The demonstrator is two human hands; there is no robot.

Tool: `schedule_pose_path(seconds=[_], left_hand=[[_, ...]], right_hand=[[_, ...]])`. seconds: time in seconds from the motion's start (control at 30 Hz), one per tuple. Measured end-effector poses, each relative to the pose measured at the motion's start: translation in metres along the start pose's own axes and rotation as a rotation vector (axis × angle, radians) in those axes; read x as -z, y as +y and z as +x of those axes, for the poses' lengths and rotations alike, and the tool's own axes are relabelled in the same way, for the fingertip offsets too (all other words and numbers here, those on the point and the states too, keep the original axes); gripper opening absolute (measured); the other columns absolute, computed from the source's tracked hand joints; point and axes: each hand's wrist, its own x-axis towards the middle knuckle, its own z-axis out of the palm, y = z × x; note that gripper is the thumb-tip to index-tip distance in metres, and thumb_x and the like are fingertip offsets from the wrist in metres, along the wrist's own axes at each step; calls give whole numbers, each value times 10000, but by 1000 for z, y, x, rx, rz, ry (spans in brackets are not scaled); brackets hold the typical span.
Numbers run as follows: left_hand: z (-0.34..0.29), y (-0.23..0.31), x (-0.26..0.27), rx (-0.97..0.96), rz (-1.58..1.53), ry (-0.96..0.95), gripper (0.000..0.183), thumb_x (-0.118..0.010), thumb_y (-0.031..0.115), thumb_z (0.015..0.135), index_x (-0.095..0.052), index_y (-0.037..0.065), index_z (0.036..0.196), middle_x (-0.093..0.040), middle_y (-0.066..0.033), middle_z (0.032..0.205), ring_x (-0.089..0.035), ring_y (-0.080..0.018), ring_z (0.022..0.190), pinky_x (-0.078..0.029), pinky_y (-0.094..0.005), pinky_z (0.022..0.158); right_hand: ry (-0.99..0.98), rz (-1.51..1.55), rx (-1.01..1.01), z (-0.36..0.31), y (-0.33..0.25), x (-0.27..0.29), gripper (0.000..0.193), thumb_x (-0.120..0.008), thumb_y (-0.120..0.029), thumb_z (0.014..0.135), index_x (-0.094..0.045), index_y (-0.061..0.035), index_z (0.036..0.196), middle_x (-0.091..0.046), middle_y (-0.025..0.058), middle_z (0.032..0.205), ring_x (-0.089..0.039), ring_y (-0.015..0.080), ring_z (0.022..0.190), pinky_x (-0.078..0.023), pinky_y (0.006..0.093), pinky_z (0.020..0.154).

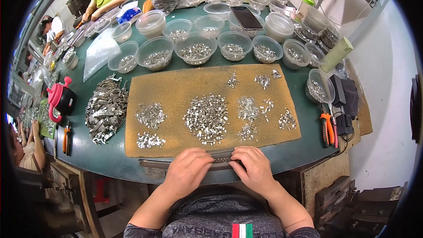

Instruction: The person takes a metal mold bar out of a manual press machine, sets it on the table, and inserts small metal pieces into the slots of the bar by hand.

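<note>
Far to the left of the left hand (187, 170), other people bent over their own work along the round green desk (110, 158). Nearer on that side stood a red and black jug (61, 99), orange-handled pliers (66, 137) and a heap of linked metal strips (105, 108). The left hand lay knuckles up at the desk's near edge, its fingers curled down onto a dark grooved bar (222, 156) that carried a short row of small metal pieces; whether it pinched anything I could not tell.

Just beyond both hands stretched a tan woven mat (176, 88), strewn with sorted piles of small metal pieces (207, 117), the largest straight ahead of the bar. Past the mat ran an arc of clear plastic bowls (195, 47) holding more such parts, with a dark phone (246, 17) resting on lidded tubs behind.

The right hand (253, 167) pressed on the bar's other end, fingers curled close together over it. To its right lay orange-handled cutters (327, 128), a black power adapter (343, 94) with its cord, and a pale green bottle (335, 54). Further right, a pale wall stood, and wooden boards leaned under the desk.
</note>
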Motion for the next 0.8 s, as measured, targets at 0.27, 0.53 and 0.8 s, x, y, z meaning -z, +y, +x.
schedule_pose_path(seconds=[0.27, 0.53, 0.8], left_hand=[[-41, -37, 49, 178, 447, 155, 474, -822, 190, 845, -686, 13, 1264, -652, -180, 1351, -567, -399, 1319, -446, -532, 1102], [-63, -30, 34, 175, 456, 39, 609, -755, 378, 916, -631, -17, 1362, -581, -240, 1455, -514, -407, 1401, -376, -539, 1176], [-46, -27, 21, 74, 323, -12, 600, -740, 399, 931, -630, -31, 1336, -591, -244, 1419, -533, -394, 1374, -411, -515, 1163]], right_hand=[[-91, 122, 9, 0, 5, 11, 193, -798, -96, 851, -683, -47, 998, -727, 118, 1083, -697, 319, 1043, -546, 419, 919], [-215, 41, -5, 25, -10, 24, 134, -789, -88, 858, -717, -43, 962, -753, 108, 994, -731, 310, 932, -578, 398, 818], [-323, -8, 93, 81, -35, 9, 128, -753, -128, 904, -704, -70, 1008, -740, 89, 975, -722, 310, 875, -574, 399, 741]])
